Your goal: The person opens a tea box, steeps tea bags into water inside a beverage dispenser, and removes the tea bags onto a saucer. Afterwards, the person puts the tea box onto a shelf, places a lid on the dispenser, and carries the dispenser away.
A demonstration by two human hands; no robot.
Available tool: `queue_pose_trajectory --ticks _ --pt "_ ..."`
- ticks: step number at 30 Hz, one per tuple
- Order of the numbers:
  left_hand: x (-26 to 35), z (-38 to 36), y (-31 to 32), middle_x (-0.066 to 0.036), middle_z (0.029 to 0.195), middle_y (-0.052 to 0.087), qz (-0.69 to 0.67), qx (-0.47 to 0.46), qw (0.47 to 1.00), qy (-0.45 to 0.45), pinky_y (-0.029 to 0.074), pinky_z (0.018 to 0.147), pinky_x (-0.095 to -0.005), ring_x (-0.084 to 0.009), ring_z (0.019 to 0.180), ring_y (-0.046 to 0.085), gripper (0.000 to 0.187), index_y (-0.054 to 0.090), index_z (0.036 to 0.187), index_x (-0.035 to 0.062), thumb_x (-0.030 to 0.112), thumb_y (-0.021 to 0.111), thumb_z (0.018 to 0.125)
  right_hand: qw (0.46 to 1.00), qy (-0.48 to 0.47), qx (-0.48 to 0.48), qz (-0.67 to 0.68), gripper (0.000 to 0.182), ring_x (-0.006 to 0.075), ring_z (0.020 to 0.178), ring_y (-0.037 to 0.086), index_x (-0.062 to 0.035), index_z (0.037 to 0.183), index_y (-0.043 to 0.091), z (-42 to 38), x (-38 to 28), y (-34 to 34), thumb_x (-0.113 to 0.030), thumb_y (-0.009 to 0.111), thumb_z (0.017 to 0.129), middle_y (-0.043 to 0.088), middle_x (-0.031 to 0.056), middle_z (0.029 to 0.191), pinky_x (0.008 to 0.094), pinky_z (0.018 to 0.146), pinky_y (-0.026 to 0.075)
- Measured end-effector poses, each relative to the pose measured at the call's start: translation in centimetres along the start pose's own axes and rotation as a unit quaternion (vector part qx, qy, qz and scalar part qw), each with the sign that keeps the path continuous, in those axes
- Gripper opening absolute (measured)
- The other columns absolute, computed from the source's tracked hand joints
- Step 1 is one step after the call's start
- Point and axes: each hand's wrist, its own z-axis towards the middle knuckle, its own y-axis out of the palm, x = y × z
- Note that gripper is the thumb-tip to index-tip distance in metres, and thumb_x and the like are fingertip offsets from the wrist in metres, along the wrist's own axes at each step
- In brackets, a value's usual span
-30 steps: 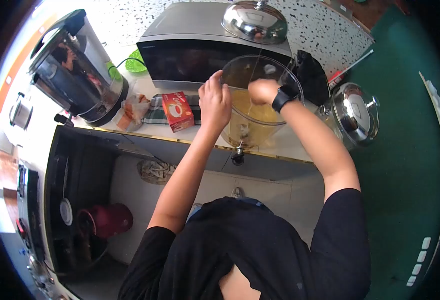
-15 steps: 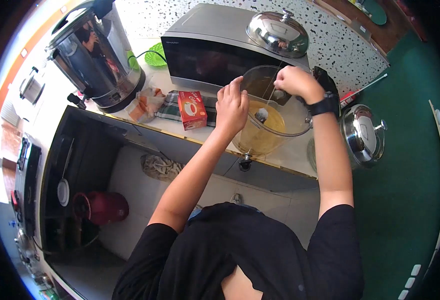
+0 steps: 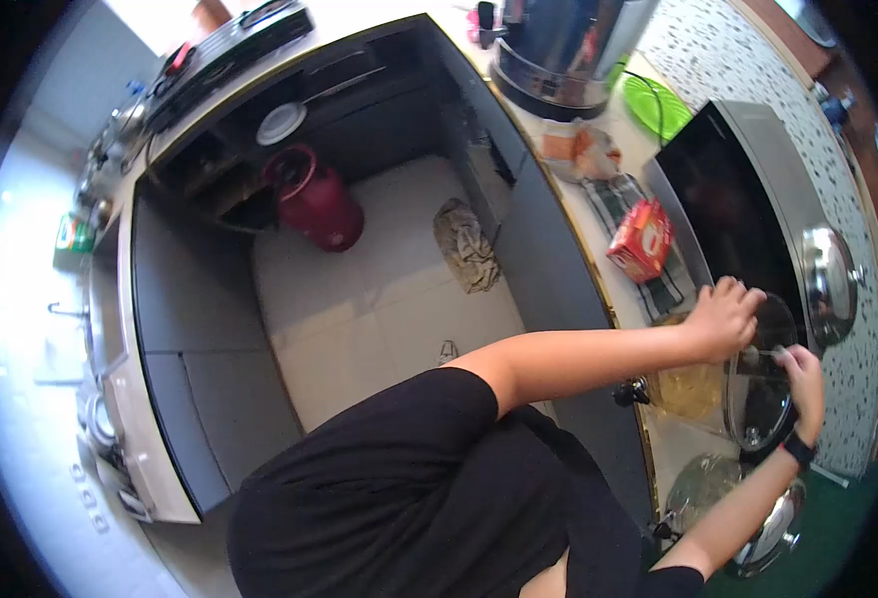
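A clear drink dispenser (image 3: 693,394) holding yellow liquid stands on the counter, its black tap pointing towards me. My left hand (image 3: 724,323) is at its rim with fingers bent; whatever they hold is hidden. Over the opening, my right hand (image 3: 805,379) pinches a thin whitish string (image 3: 776,353); its other end is hard to make out. To the left of the dispenser, a red box with a cup picture (image 3: 643,242) lies on a dark checked cloth (image 3: 664,291).
Behind the dispenser are a microwave (image 3: 728,179) and a steel lid (image 3: 829,284). A second glass dispenser (image 3: 703,488) stands to the right. Further left are a plastic bag (image 3: 581,149), a green basket (image 3: 657,107) and a steel urn (image 3: 559,55). A red gas cylinder (image 3: 321,204) is on the floor.
My view has turned left, so the counter now appears at the right and runs steeply. Both hands remain at the dispenser, and my right hand is now closer to my left hand.
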Motion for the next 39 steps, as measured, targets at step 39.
queue_pose_trajectory --ticks 39 --pt "-1.2 1.7 -0.5 -0.016 0.124 0.051 -0.067 -0.059 0.988 0.128 0.032 0.103 -0.0393 -0.0313 0.118 0.045 0.044 0.047 0.127 0.0026 0.009 0.046 0.084 0.985 0.019 0.143 -0.094 0.021 0.0327 0.079 0.064 -0.0052 0.088 0.068 -4.5 -3.3 3.8 -0.023 0.058 0.081 0.066 0.0165 0.083 0.0403 0.071 0.051"
